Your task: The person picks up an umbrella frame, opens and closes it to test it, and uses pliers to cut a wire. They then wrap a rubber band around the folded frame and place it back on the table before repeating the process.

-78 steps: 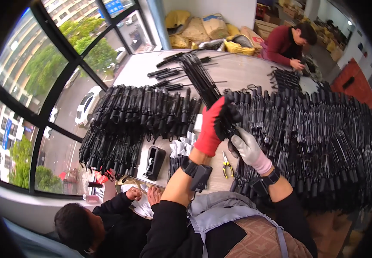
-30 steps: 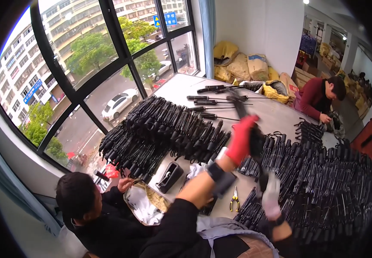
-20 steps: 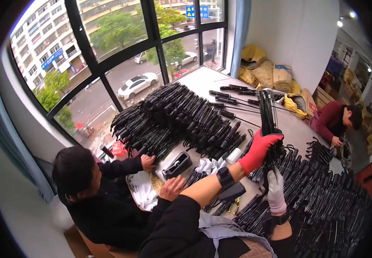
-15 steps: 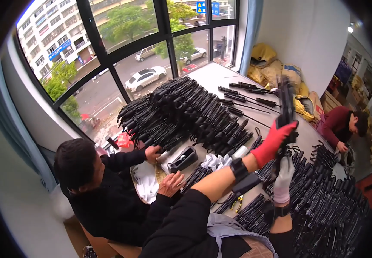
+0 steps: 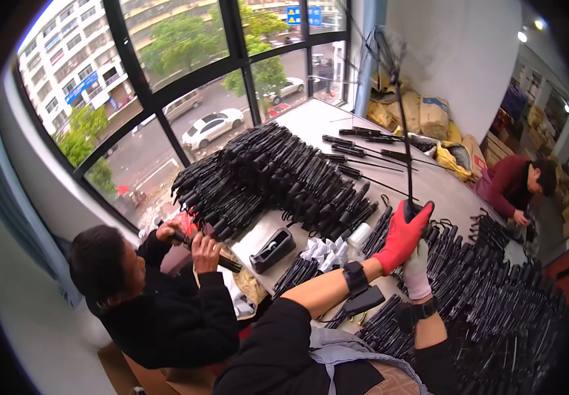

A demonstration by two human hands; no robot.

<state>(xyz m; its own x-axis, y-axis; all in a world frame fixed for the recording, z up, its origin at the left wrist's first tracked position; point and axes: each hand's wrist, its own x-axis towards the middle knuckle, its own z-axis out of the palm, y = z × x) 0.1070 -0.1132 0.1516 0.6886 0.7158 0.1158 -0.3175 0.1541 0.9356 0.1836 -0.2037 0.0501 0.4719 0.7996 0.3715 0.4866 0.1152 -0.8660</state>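
Both my hands hold a black umbrella frame (image 5: 405,131) upright over the table, its shaft drawn out and thin ribs spread and blurred at the top. My left hand (image 5: 401,236), in a red glove, is closed round the handle end of the shaft. Just below it my right hand (image 5: 417,271), in a whitish glove, is closed at the bottom of the handle, its fingertips partly hidden. Folded umbrella frames (image 5: 488,296) lie in dense rows beneath and to the right of my hands. A dark box-shaped thing (image 5: 364,300) lies below my left forearm.
A large heap of folded umbrella frames (image 5: 278,171) lies by the window. Several extended frames (image 5: 363,158) rest toward the far end. A black tape dispenser (image 5: 272,250) stands near a co-worker (image 5: 159,289) on the left. Another person (image 5: 515,187) bends at the right, beyond yellow sacks (image 5: 422,115).
The umbrella frame has gone from a compact bundle to a long shaft with ribs spreading at the top. My hands have lowered slightly. The left co-worker's hands moved away from the tape dispenser.
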